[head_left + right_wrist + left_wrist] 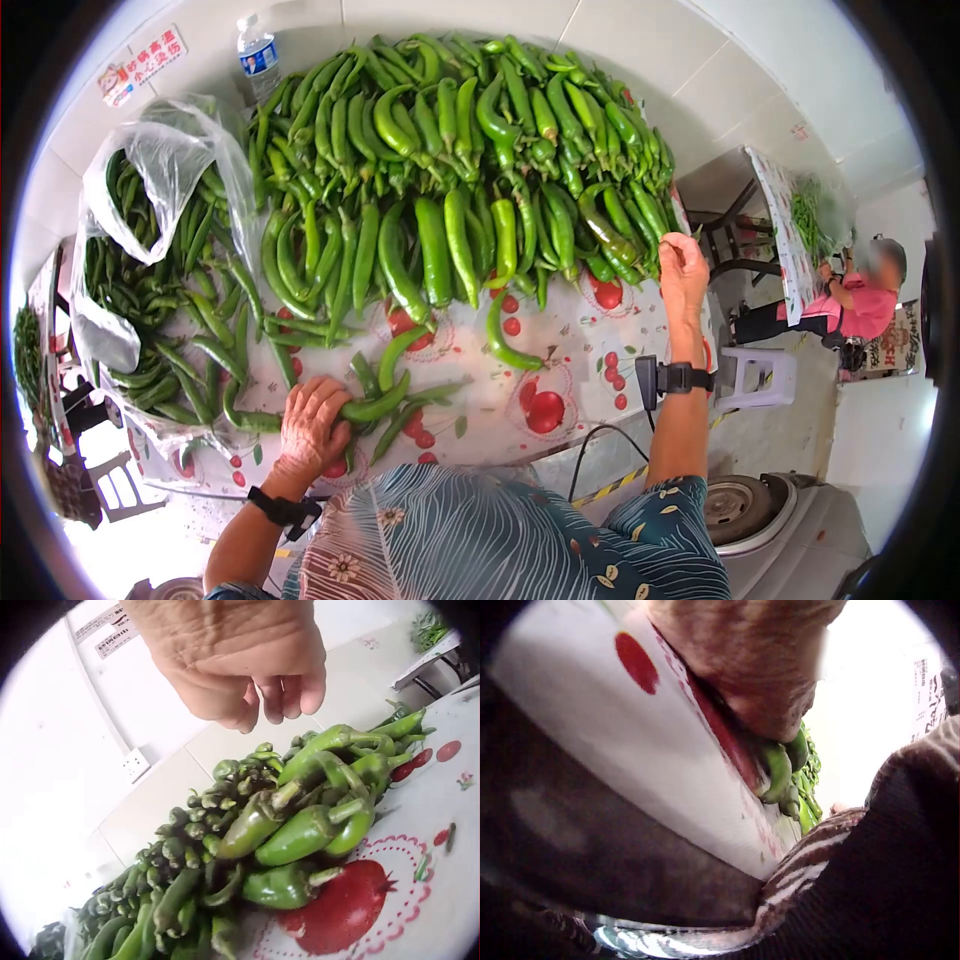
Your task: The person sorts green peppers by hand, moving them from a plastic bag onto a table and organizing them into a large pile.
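Long green peppers [430, 250] lie in stacked rows across the table, with a looser heap [165, 310] in and around a clear plastic bag [235, 165] at the left. By the table's front edge, my left hand [313, 428] has its fingers curled over the end of a green pepper [378, 403]; the fingertips are partly hidden. The left wrist view shows pepper ends [778, 772] beyond the left hand [754, 667]. My right hand [683, 275] is at the pile's right end. In the right wrist view, the right hand [240, 660] hangs above the peppers [300, 832], fingers loosely bent, holding nothing.
A single curved pepper [507, 342] lies on the cherry-patterned tablecloth [585, 400]. Behind the heap stands a water bottle [258, 58] against the tiled wall. To the right are a stool [757, 378], another table [778, 225] and a person in pink [865, 305].
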Action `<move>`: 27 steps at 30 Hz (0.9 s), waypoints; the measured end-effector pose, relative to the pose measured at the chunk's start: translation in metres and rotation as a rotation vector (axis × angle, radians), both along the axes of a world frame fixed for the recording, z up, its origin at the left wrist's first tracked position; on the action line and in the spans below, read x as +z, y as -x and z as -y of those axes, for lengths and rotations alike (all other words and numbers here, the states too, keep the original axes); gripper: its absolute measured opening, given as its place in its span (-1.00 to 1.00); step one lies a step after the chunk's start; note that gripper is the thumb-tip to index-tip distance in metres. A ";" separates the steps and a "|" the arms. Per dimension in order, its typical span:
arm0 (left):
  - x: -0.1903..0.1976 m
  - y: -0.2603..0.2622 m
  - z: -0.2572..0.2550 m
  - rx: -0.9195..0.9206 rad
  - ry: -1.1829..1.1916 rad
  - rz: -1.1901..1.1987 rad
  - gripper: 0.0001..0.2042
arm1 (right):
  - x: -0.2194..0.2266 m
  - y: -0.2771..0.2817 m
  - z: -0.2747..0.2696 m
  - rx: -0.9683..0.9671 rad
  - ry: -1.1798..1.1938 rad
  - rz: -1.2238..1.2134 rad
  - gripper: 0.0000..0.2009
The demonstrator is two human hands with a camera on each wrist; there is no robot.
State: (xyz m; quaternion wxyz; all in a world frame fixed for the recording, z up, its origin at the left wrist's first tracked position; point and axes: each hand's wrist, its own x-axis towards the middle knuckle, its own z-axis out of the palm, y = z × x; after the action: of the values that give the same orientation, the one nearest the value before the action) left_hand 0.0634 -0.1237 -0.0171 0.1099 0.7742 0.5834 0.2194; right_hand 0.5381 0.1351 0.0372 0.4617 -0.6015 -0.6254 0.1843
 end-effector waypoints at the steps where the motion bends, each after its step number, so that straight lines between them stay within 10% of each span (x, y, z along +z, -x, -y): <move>1: -0.001 0.000 0.000 0.001 0.000 0.009 -0.53 | 0.010 0.013 0.012 0.048 0.083 -0.007 -0.85; 7: 0.002 0.000 0.001 -0.001 0.000 0.002 -0.53 | 0.032 0.109 0.098 0.446 0.532 0.213 -0.79; 15: -0.004 -0.002 0.000 0.001 -0.059 0.027 -0.58 | -0.016 0.121 0.135 0.598 0.303 0.521 -0.71; 22: -0.001 -0.003 0.000 0.018 -0.041 0.009 -0.59 | 0.041 0.071 0.098 0.160 0.328 -0.005 -0.68; 27: -0.001 -0.003 -0.001 0.002 -0.050 0.006 -0.58 | 0.034 -0.023 0.033 -0.137 0.148 0.073 -0.64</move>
State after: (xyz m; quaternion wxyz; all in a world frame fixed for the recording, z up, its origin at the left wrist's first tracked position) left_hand 0.0666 -0.1223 -0.0182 0.0919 0.7754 0.5783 0.2364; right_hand 0.5612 0.1017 0.0715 0.4046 -0.6814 -0.5840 0.1760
